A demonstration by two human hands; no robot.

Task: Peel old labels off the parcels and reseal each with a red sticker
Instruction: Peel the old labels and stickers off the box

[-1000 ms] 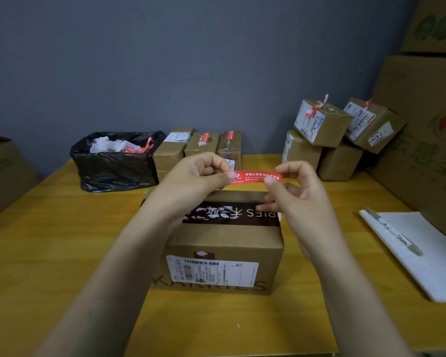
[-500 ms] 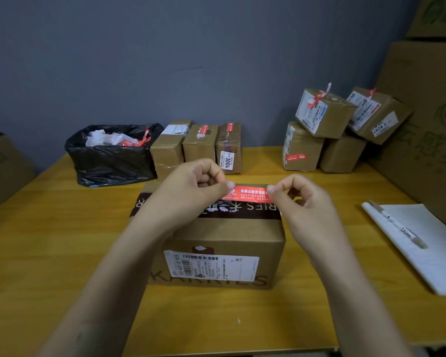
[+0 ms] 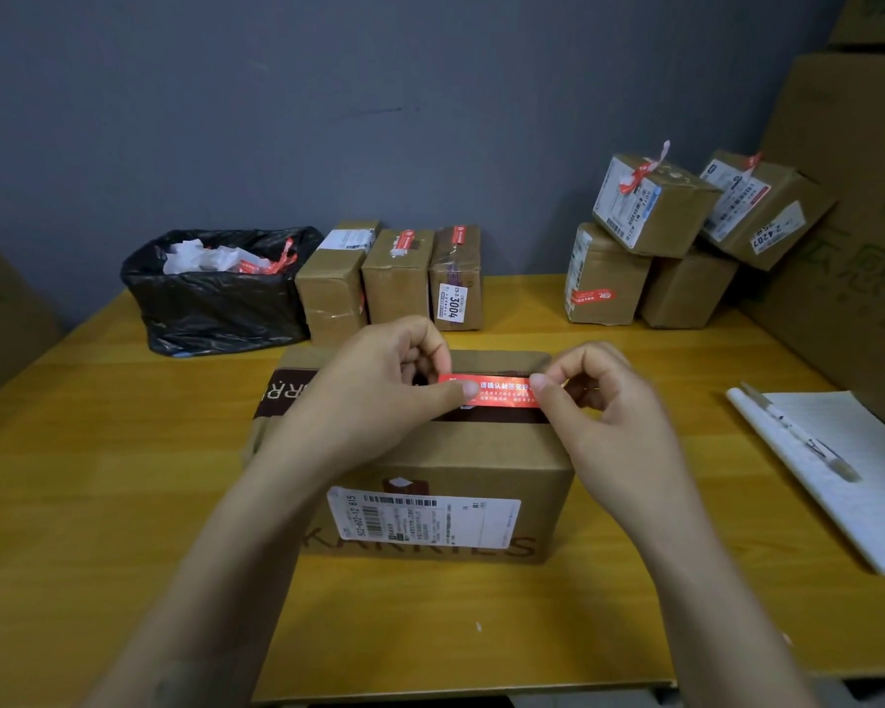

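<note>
A brown cardboard parcel [image 3: 481, 454] with dark tape across its top and a white shipping label [image 3: 425, 518] on its near side stands in the middle of the yellow table [image 3: 98, 477]. A red sticker [image 3: 496, 389] with white print is stretched flat just over the tape. My left hand [image 3: 379, 390] pinches its left end between thumb and fingers. My right hand [image 3: 604, 401] pinches its right end. Whether the sticker touches the parcel's top cannot be made out.
A black rubbish bag [image 3: 215, 298] with crumpled paper and red scraps sits at the back left. Three small parcels [image 3: 394, 278] stand beside it, several more [image 3: 655, 242] are piled at the back right. A notepad [image 3: 849, 482] with a pen [image 3: 798, 431] lies right; large cartons [image 3: 859, 196] stand behind it.
Both hands have lowered the stretched sticker from above the parcel's far edge down toward its taped top. The view has tilted slightly.
</note>
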